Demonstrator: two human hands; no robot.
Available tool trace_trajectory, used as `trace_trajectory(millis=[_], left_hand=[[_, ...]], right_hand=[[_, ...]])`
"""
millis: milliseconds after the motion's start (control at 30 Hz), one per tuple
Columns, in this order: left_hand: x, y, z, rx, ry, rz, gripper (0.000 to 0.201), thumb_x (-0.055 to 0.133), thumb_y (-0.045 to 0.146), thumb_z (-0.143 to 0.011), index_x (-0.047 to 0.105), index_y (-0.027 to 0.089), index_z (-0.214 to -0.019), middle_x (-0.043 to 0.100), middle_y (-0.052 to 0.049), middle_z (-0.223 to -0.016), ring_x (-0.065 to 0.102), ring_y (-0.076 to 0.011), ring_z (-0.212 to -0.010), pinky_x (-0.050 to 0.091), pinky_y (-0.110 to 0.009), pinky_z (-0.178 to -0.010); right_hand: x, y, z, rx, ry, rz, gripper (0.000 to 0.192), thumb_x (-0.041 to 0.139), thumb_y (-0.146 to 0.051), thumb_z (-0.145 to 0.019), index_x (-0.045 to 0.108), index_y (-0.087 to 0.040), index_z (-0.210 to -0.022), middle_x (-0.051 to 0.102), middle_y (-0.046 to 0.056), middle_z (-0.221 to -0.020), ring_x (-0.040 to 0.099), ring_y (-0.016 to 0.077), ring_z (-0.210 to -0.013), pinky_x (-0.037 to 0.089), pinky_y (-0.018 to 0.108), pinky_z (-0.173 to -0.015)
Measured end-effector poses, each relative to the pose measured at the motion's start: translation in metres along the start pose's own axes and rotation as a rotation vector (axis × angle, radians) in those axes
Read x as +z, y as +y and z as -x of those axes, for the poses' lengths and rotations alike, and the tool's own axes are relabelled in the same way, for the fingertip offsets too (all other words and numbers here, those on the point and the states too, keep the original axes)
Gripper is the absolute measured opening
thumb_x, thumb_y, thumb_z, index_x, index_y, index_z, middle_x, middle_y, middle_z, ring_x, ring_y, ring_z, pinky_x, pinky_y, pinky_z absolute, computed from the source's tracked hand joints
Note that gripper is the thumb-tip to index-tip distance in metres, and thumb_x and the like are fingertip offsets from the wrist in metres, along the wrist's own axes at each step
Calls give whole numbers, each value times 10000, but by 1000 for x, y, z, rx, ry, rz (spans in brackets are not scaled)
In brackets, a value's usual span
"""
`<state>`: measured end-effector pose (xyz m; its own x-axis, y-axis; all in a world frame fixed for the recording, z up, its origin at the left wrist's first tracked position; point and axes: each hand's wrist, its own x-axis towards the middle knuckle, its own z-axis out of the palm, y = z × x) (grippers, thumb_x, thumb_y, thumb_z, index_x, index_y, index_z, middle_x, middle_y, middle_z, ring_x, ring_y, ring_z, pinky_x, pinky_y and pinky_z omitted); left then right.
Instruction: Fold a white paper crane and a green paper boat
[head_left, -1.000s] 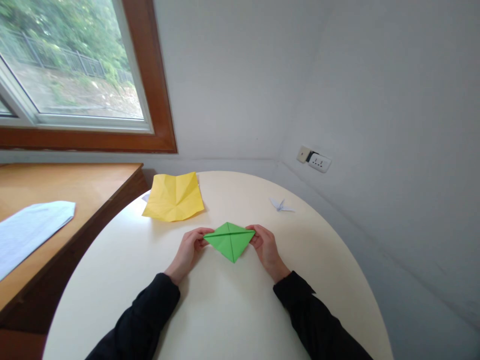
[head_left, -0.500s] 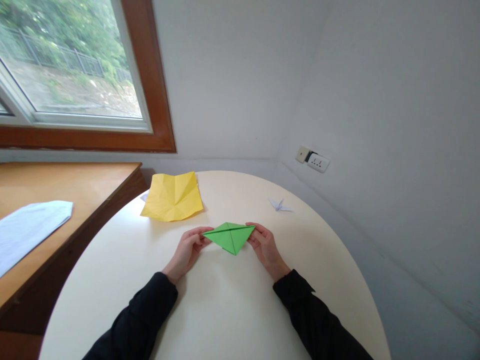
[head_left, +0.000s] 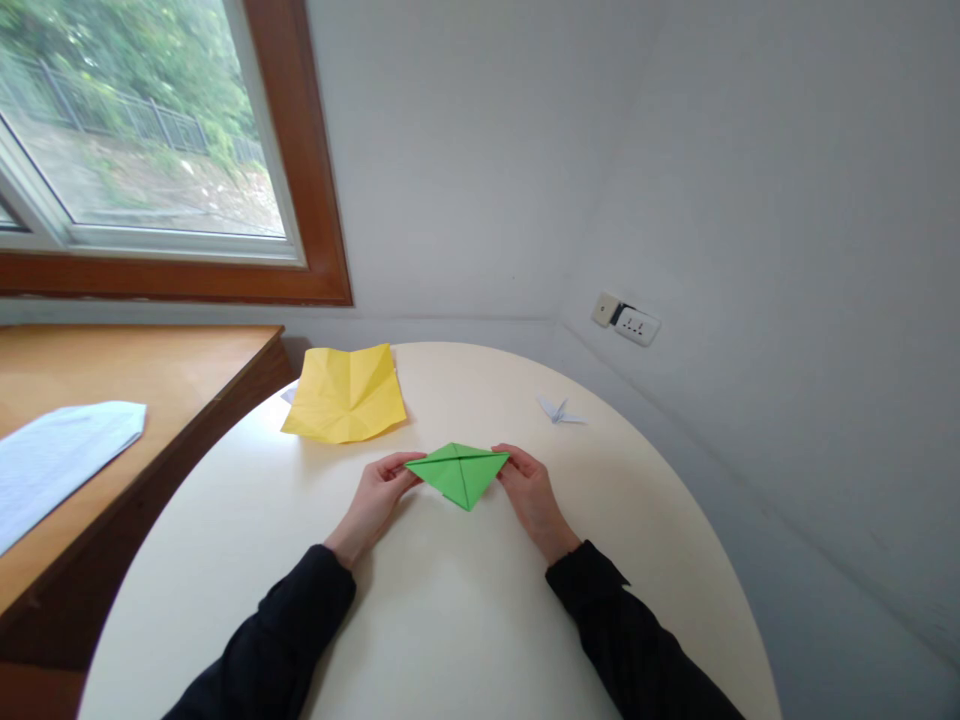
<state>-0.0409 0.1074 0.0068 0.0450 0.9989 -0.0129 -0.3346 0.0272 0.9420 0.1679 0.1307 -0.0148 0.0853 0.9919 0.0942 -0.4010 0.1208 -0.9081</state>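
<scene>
- Green folded paper triangle (head_left: 459, 474) sits near the middle of the round cream tabletop (head_left: 450, 620), point toward the person, long edge toward the far edge; creases run across it.
- White printed sheet (head_left: 52, 462) lies on the brown wooden desk (head_left: 150, 375), off the tabletop's left edge.
- Yellow creased square paper (head_left: 345, 393) lies flat at the far-left edge of the tabletop, well apart from the green piece.
- Left hand (head_left: 373, 503), black sleeve (head_left: 277, 640): fingertips pinched shut on the left corner of the green triangle, hand resting on the tabletop.
- Right hand (head_left: 534, 497), black sleeve too: fingers closed on the right corner of the same triangle, thumb on top.
- Small white folded paper crane (head_left: 559, 409) stands toward the far-right edge of the tabletop, apart from both hands.
- White wall socket (head_left: 628, 320) on the grey wall beyond the right edge.
</scene>
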Motion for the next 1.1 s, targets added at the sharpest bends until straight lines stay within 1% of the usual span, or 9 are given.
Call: trace_trajectory(millis=[133,233,300,367,433,533,667,900,1100], left_hand=[[-1,0,-1,116,28,-91,262,784,335,-573,730,150,-749,691,-75,-921,614,-180,-834,463,-280,-801],[-3,-1,-1,131,21,-78,286,774,351,-599,731,148,-795,660,-89,-1062,604,-191,-897,458,-288,-827],[-4,-2,0,103,-22,-65,296,752,359,-639,719,139,-834,681,-93,-1000,613,-195,-879,460,-307,-833],[-4,-3,0,86,-58,-58,267,731,361,-672,702,135,-809,699,-81,-869,623,-192,-828,467,-312,-815],[-4,-4,1,81,-77,-43,248,719,358,-688,685,138,-798,698,-68,-814,628,-185,-803,471,-302,-801],[-5,-5,1,64,-65,-1,284,716,345,-693,659,152,-895,702,-57,-825,635,-172,-796,473,-283,-790],[-5,-4,0,14,-31,6,369,730,319,-678,624,164,-996,687,-21,-726,624,-137,-706,471,-236,-710],[-4,-3,0,-2,-78,20,300,722,278,-673,688,163,-948,684,-27,-775,583,-100,-662,456,-195,-664],[-3,-1,2,-22,-63,15,224,715,254,-651,729,145,-846,690,-49,-791,577,-112,-668,451,-210,-671]], right_hand=[[0,-1,0,-55,-12,42,207,767,-286,-588,727,-213,-776,713,50,-985,605,213,-977,427,381,-934],[2,-4,3,-52,-66,33,180,759,-322,-618,718,-199,-744,726,42,-835,630,198,-857,448,387,-904],[5,-7,6,-39,-79,3,170,766,-333,-613,690,-193,-673,707,21,-721,629,178,-746,485,373,-833],[6,-9,7,-22,-76,-18,185,773,-332,-604,672,-189,-663,703,16,-707,628,168,-711,506,356,-778],[8,-10,8,6,-67,-41,211,780,-313,-589,678,-190,-726,714,20,-736,635,168,-709,516,343,-740],[8,-13,9,54,-73,-83,282,779,-270,-579,680,-194,-832,719,19,-735,632,162,-670,520,320,-662],[9,-14,9,74,-84,-78,296,756,-227,-586,683,-185,-870,703,8,-694,599,139,-598,505,286,-582],[9,-13,8,93,-60,-96,201,721,-207,-584,701,-177,-781,692,2,-664,590,134,-578,492,267,-550],[9,-14,9,97,-79,-93,124,699,-208,-608,703,-172,-726,684,11,-666,592,140,-589,489,278,-561]])
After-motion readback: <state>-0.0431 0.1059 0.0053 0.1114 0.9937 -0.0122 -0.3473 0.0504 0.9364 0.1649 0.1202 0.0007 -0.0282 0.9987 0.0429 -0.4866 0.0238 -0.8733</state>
